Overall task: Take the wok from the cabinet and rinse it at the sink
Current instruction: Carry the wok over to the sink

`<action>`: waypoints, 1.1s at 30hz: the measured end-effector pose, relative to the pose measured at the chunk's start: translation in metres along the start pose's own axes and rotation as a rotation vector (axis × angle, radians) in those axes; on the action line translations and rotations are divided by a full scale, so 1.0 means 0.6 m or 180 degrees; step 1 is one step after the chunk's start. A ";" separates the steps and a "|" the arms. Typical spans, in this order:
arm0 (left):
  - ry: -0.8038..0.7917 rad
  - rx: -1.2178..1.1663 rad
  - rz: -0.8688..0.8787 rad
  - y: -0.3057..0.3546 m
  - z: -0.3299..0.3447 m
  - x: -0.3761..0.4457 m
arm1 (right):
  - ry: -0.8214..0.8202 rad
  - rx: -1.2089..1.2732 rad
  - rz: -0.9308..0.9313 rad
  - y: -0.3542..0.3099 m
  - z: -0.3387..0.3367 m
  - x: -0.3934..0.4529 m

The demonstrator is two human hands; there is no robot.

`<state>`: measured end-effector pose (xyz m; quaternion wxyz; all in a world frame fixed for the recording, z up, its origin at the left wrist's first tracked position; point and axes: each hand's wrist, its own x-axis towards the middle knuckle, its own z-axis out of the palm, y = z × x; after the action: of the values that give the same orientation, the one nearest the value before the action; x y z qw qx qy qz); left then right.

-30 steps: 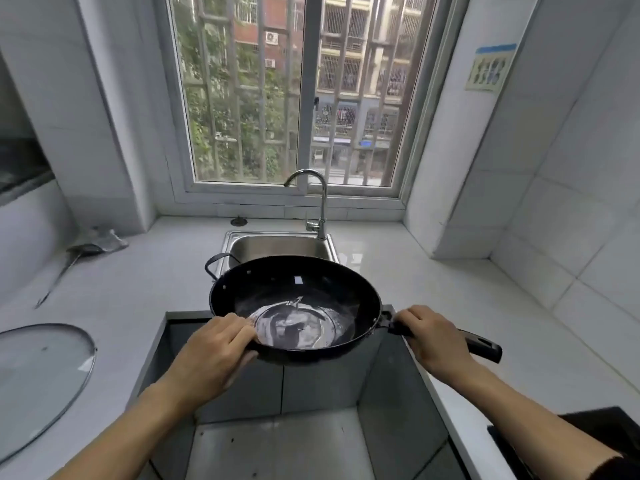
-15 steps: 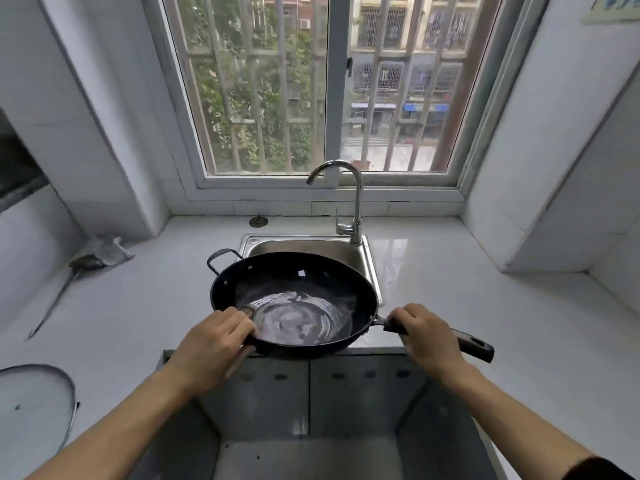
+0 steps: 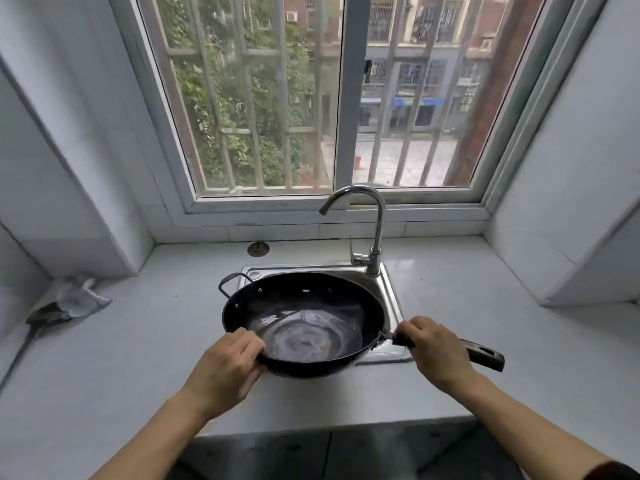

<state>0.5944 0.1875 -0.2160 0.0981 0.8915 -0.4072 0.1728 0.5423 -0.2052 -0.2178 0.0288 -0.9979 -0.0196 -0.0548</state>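
I hold a black wok level over the front part of the steel sink, and it hides most of the basin. My left hand grips the wok's near-left rim. My right hand is closed around its long black handle, which points right. A small loop handle sticks out at the wok's far left. The curved chrome faucet stands behind the wok at the sink's back right, with no water running.
White countertop spreads on both sides of the sink. A crumpled cloth with a utensil lies at the far left. A round plug sits behind the sink under the barred window. Grey cabinet fronts show below.
The wok has moved forward from above the cabinet opening to over the sink. I have stepped closer, so the faucet and window look larger. Both hands keep their grip.
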 end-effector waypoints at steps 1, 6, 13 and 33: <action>0.0005 -0.0041 0.0032 -0.019 0.010 0.007 | -0.0014 -0.0045 0.0055 -0.006 0.002 0.010; 0.0011 -0.0278 0.0141 -0.099 0.047 0.050 | 0.0053 -0.0251 0.0274 -0.035 0.001 0.057; 0.0041 -0.0488 0.0281 -0.154 0.093 0.092 | -0.0008 -0.0252 0.0554 -0.044 0.018 0.090; -0.0420 -0.0415 0.0073 -0.151 0.196 0.089 | -0.0099 0.0353 0.0681 0.006 0.146 0.136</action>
<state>0.7227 0.1725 -0.3068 0.1269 0.8879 -0.4333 0.0879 0.6332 -0.2006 -0.2957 0.0894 -0.9919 0.0835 -0.0347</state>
